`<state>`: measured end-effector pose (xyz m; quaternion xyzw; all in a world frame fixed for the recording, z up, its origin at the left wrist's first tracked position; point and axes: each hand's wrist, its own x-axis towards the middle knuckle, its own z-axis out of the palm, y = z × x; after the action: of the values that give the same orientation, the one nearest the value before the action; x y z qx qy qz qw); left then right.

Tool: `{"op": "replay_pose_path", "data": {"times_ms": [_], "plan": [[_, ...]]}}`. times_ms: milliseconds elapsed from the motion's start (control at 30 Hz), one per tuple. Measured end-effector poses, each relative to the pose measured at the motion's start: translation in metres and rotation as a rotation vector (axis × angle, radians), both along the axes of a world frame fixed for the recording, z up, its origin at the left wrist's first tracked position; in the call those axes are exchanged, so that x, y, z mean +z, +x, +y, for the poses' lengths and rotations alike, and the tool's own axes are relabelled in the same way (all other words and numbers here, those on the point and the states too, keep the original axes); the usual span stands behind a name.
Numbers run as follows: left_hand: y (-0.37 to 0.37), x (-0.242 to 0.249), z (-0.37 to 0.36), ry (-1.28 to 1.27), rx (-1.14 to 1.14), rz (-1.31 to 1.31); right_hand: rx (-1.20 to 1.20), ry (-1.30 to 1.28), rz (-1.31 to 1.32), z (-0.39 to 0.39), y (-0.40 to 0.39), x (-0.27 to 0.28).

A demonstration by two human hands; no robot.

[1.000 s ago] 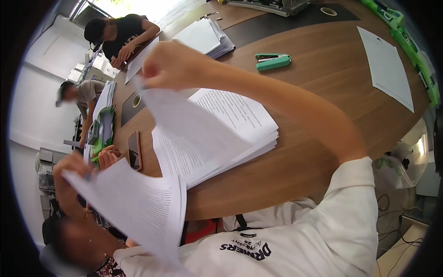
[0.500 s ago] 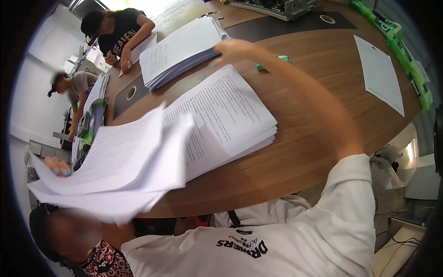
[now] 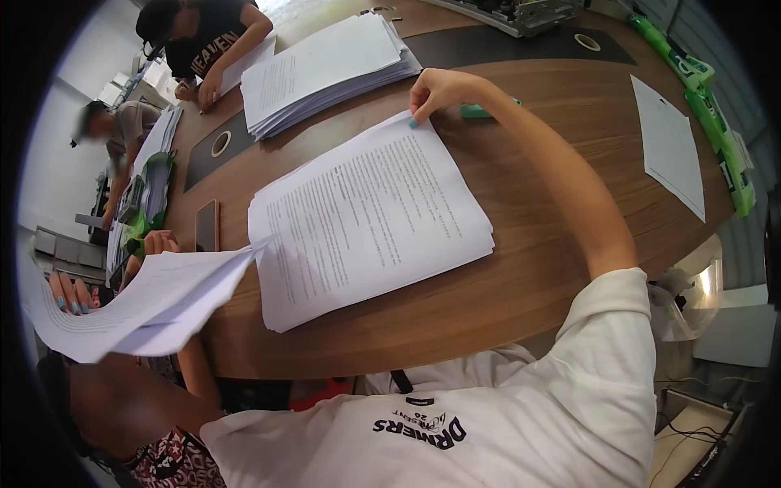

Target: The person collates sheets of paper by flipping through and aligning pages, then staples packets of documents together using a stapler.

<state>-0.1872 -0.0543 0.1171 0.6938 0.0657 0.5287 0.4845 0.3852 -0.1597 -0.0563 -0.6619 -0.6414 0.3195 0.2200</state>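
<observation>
My right hand [image 3: 439,91], with blue nails, is closed at the far corner of the printed paper stack [image 3: 366,220], its thumb pressed on the top sheet. At the left edge, my left hand [image 3: 71,294] grips several loose printed sheets [image 3: 163,297], which bend and hang past the table edge. The corner of these sheets reaches the near-left side of the stack. Part of my left hand and its arm are hidden by the paper.
A thicker paper stack [image 3: 325,69] lies beyond mine. A phone [image 3: 207,226], a green stapler-like object [image 3: 490,108] and a single sheet [image 3: 669,146] are on the table [image 3: 561,220]. Another person's hand [image 3: 160,241] is near my left hand. Two people work across the table.
My right hand has come from beside the far stack to the near stack's corner. The sheets in my left hand have swung left and down, uncovering more of the stack and the phone.
</observation>
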Motion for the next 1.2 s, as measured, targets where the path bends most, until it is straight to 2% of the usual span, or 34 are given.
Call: {"op": "replay_pose_path", "data": {"times_ms": [133, 200, 233, 300, 333, 400, 433, 467, 500, 533, 600, 667, 700, 733, 767, 833, 900, 1000, 1100, 1167, 1200], "plan": [[0.001, 0.003, 0.008, 0.004, -0.013, -0.01, -0.006, -0.001, -0.031, 0.001, 0.001, 0.004], [0.004, 0.008, 0.017, 0.008, -0.044, -0.001, -0.003, 0.171, -0.097, -0.003, 0.0, 0.008], [0.004, 0.011, 0.023, 0.005, -0.12, 0.027, -0.002, 0.167, -0.097, -0.006, -0.004, 0.009], [0.012, 0.019, 0.034, -0.015, -0.385, 0.133, 0.04, 0.62, -0.539, -0.009, -0.009, 0.008], [0.015, 0.013, 0.029, 0.027, -0.191, 0.064, 0.041, 0.618, -0.54, -0.007, -0.011, 0.008], [0.015, 0.004, 0.022, 0.102, 0.21, -0.058, -0.074, 0.784, -0.508, -0.002, -0.021, 0.011], [0.013, 0.001, 0.021, 0.129, 0.417, -0.114, -0.073, 0.782, -0.509, -0.002, -0.025, 0.014], [-0.003, 0.003, 0.029, 0.012, 0.239, -0.068, -0.132, 0.683, -0.343, -0.004, -0.027, 0.018], [-0.011, 0.0, 0.03, -0.031, 0.192, -0.033, -0.191, 0.581, -0.178, -0.007, -0.032, 0.027], [-0.011, -0.006, 0.028, -0.035, 0.201, -0.007, -0.192, 0.58, -0.177, -0.009, -0.037, 0.039], [-0.014, -0.015, 0.027, -0.051, 0.232, 0.042, -0.115, 0.62, -0.086, -0.009, -0.047, 0.06], [-0.013, -0.022, 0.026, -0.06, 0.255, 0.107, 0.17, 0.863, 0.122, 0.034, -0.048, 0.069], [-0.011, -0.026, 0.026, -0.061, 0.264, 0.144, 0.122, 0.796, -0.014, 0.04, -0.066, 0.092], [-0.008, -0.028, 0.026, -0.061, 0.27, 0.181, 0.267, 0.844, -0.106, 0.003, -0.086, 0.137], [-0.004, -0.031, 0.026, -0.057, 0.276, 0.218, 0.217, 0.893, -0.14, -0.008, -0.103, 0.156], [0.009, -0.032, 0.027, -0.032, 0.287, 0.308, 0.224, 0.839, -0.029, -0.013, -0.125, 0.18], [0.031, -0.031, 0.025, 0.02, 0.289, 0.403, 0.205, 0.918, 0.0, -0.01, -0.134, 0.18], [0.071, -0.027, 0.016, 0.124, 0.25, 0.494, 0.178, 0.881, 0.081, -0.011, -0.138, 0.186], [0.119, -0.029, -0.006, 0.232, 0.146, 0.471, 0.319, 0.838, 0.132, -0.003, -0.133, 0.18], [0.15, -0.034, -0.028, 0.244, 0.105, 0.406, 0.19, 0.728, 0.288, -0.017, -0.143, 0.18], [0.168, -0.037, -0.042, 0.226, 0.092, 0.364, 0.208, 0.737, 0.285, -0.019, -0.149, 0.181]]}}
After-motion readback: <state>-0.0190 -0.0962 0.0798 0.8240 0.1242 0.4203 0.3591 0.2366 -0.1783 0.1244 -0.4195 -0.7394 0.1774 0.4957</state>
